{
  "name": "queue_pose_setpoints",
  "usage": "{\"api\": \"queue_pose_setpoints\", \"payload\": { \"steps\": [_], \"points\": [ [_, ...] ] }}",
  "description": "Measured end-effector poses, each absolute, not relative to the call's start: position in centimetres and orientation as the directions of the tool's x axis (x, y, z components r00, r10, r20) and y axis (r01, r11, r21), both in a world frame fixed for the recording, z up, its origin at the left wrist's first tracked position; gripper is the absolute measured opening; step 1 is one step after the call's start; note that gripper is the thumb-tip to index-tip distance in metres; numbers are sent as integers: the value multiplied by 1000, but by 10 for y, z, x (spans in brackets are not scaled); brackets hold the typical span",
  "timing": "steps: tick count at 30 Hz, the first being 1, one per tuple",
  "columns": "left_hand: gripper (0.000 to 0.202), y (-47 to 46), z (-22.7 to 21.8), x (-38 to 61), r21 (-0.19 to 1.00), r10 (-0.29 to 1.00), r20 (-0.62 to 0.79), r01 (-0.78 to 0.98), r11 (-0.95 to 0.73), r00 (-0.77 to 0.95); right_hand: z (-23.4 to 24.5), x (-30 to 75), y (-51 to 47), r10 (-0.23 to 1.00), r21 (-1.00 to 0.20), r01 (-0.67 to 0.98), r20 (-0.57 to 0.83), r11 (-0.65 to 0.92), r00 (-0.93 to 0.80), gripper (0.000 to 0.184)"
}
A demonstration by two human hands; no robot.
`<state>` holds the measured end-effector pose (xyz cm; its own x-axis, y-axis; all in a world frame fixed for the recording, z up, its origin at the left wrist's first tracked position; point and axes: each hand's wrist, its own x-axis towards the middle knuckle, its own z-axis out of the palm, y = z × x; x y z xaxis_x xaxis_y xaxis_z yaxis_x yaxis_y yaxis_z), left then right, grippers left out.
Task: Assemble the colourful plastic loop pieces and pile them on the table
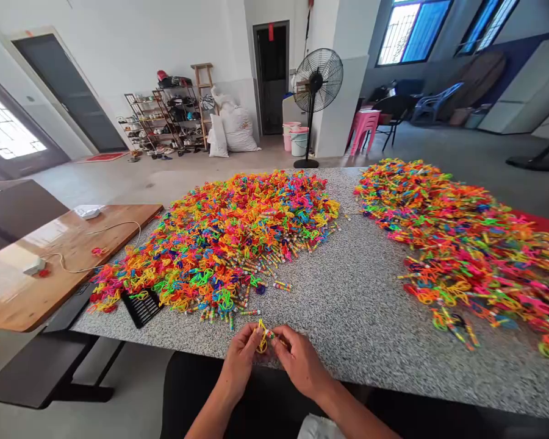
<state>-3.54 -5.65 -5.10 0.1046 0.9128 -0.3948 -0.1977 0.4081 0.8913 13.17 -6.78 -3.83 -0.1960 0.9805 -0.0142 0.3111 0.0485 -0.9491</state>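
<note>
Near the table's front edge, my left hand (242, 352) is closed on a yellow looped plastic piece (261, 342) between thumb and fingers. Close beside it, my right hand (297, 355) pinches a small patterned tube (270, 334) that meets the yellow piece; whether the two are joined I cannot tell. Just beyond my hands spreads a large heap of bright looped pieces with patterned tubes (238, 225). One loose patterned tube (282, 286) lies at its near edge. On the right is a second heap of similar pieces (466, 244).
Both heaps rest on a speckled stone table (348, 292). A black slotted tray (141, 308) lies at the left heap's near side. To the left stands a wooden table (73, 256) with a white cable. A standing fan (318, 82) and white sacks (236, 127) are beyond.
</note>
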Motion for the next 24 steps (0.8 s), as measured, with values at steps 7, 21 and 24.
{"api": "queue_pose_setpoints", "payload": {
  "steps": [7,21,24],
  "points": [
    [42,-69,-55,-18,851,889,-440,-258,458,126,-43,143,-82,973,-940,337,-36,44,-226,29],
    [47,-75,-57,-10,866,899,-428,-244,436,90,-52,153,-84,942,-922,386,-109,23,-316,35],
    [48,-76,-62,-11,868,905,-417,-256,424,84,-59,158,-80,935,-924,382,-116,22,-335,38]
  ]
}}
